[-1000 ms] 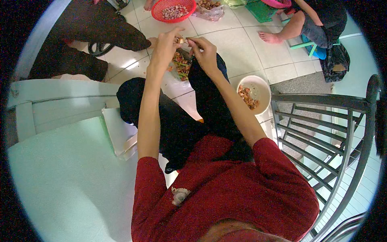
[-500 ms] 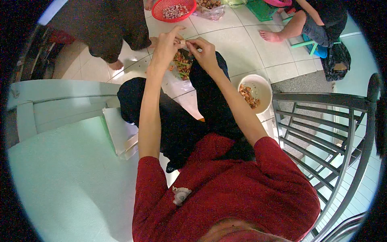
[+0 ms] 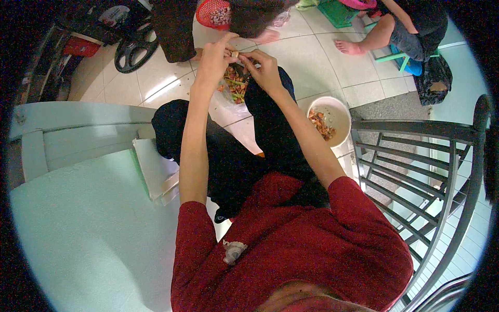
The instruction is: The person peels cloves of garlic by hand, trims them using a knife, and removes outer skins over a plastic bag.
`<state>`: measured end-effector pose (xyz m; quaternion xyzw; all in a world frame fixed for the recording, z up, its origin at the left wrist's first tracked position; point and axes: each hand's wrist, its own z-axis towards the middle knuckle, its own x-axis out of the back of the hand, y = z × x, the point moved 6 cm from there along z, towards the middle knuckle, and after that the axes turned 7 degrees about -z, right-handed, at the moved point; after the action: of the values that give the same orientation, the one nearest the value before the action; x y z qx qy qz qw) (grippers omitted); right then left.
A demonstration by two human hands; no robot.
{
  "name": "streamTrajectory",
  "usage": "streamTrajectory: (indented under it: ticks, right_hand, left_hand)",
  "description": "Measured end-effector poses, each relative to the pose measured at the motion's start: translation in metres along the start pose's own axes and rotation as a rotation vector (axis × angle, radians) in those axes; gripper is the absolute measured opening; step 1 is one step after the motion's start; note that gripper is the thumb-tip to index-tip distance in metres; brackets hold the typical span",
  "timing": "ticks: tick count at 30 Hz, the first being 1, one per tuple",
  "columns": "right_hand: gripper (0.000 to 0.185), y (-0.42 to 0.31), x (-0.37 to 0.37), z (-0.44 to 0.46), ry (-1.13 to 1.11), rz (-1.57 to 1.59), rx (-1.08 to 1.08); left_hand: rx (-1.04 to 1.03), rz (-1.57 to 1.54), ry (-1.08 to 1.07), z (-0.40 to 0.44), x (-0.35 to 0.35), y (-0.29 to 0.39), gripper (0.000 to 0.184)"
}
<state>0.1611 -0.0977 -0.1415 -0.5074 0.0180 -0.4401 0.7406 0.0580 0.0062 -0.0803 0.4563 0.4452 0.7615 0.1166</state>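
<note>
In front of me, over my knees, both hands meet at a small pale bulb that looks like a shallot. My left hand has its fingertips closed on one side of it. From the other side, my right hand pinches at it with thumb and fingers. Below them, between my legs, lies a clear plastic bag with reddish-brown bits and green stems; my hands and right knee hide part of it. A white bucket beside my right leg holds orange-brown, skin-like pieces.
A red basket of small pinkish bulbs stands ahead, partly covered by a walking person's dark trousers. Another person's bare foot rests ahead right. A dark metal railing is at my right, a pale green wall at my left.
The person in dark trousers has stepped rightward, now covering part of the red basket and uncovering a black wheel-like object at left. My hands stay almost in place on the bulb.
</note>
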Motion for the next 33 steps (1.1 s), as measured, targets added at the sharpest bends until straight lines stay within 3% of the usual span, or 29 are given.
streamTrajectory:
  ticks: [9, 16, 18, 23, 33]
  right_hand:
    - [0.018, -0.007, 0.002, 0.0, 0.039, -0.037, 0.085]
    - [0.019, -0.004, 0.001, 0.001, 0.061, -0.051, 0.066]
    - [0.019, 0.005, 0.001, 0.0, 0.074, 0.03, -0.065]
    - [0.019, 0.009, 0.001, 0.002, 0.075, 0.016, -0.086]
    - [0.018, 0.004, 0.004, 0.003, 0.121, 0.01, -0.046]
  left_hand:
    - [-0.015, -0.034, -0.012, -0.002, 0.002, 0.004, 0.059]
    - [-0.049, -0.076, 0.008, -0.005, 0.001, 0.011, 0.047]
    - [-0.068, -0.03, 0.025, -0.003, 0.001, 0.009, 0.044]
    - [-0.089, -0.096, 0.019, 0.002, -0.003, 0.006, 0.04]
    - [-0.098, -0.107, 0.007, 0.001, -0.005, 0.004, 0.048]
